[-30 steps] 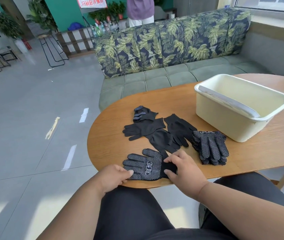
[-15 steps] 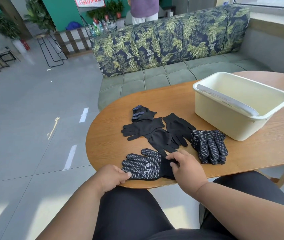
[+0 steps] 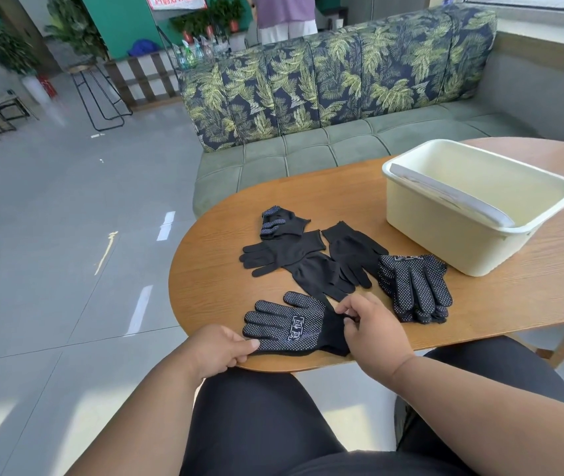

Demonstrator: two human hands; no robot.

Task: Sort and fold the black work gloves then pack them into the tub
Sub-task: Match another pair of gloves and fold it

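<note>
A black dotted glove (image 3: 290, 326) lies flat at the table's near edge, fingers pointing left. My left hand (image 3: 220, 352) holds its fingertip end at the table edge. My right hand (image 3: 368, 329) pinches its cuff. A stack of dotted gloves (image 3: 414, 286) lies to the right, close to the cream tub (image 3: 445, 242). Three plain black gloves (image 3: 311, 261) overlap in the middle of the table. A small folded glove (image 3: 280, 223) sits behind them. The tub looks empty apart from a pale strip along its left rim.
The oval wooden table (image 3: 514, 304) ends just in front of my knees. A green sofa with leaf-print cushions (image 3: 325, 94) stands directly behind it. A person stands behind the sofa. Grey tiled floor spreads to the left, with stools and plants far back.
My right hand has lifted from lying flat on the glove's cuff to pinching it. My left hand has closed on the glove's fingertip end. The other gloves have not moved.
</note>
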